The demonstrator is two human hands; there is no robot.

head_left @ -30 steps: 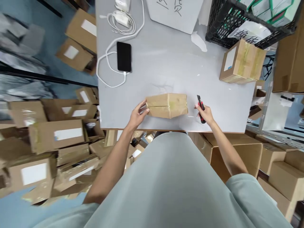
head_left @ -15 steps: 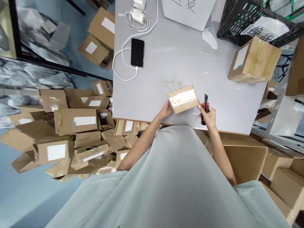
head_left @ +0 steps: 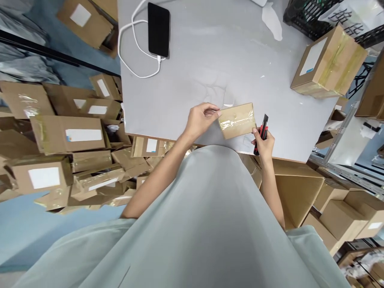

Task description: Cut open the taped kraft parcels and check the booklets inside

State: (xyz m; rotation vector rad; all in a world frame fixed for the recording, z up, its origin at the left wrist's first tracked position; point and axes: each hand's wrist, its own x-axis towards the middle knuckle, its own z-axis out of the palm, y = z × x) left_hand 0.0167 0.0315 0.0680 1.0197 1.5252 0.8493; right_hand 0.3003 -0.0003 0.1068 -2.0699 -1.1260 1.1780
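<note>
A small cardboard box (head_left: 237, 121) with shiny clear tape across its upper face is held just above the near part of the table. My left hand (head_left: 201, 120) is closed, with thumb and fingertips pinching the box's left edge. On the other side, my right hand (head_left: 264, 144) wraps around a red and black utility knife (head_left: 264, 130), its dark blade pointing away from me. The right thumb and fingertips also touch the box's lower right corner.
A black phone (head_left: 159, 30) on a white cable lies on the grey table (head_left: 192, 76). A taped carton (head_left: 330, 66) stands at the right beside a black crate (head_left: 303, 20). Cardboard boxes (head_left: 81, 136) pile up on the left; a large open carton (head_left: 300, 196) sits below the right edge.
The box has been turned over: its white-labelled face was up, and a bare taped face shows now. My left hand has shifted to its upper left edge. The view has moved closer.
</note>
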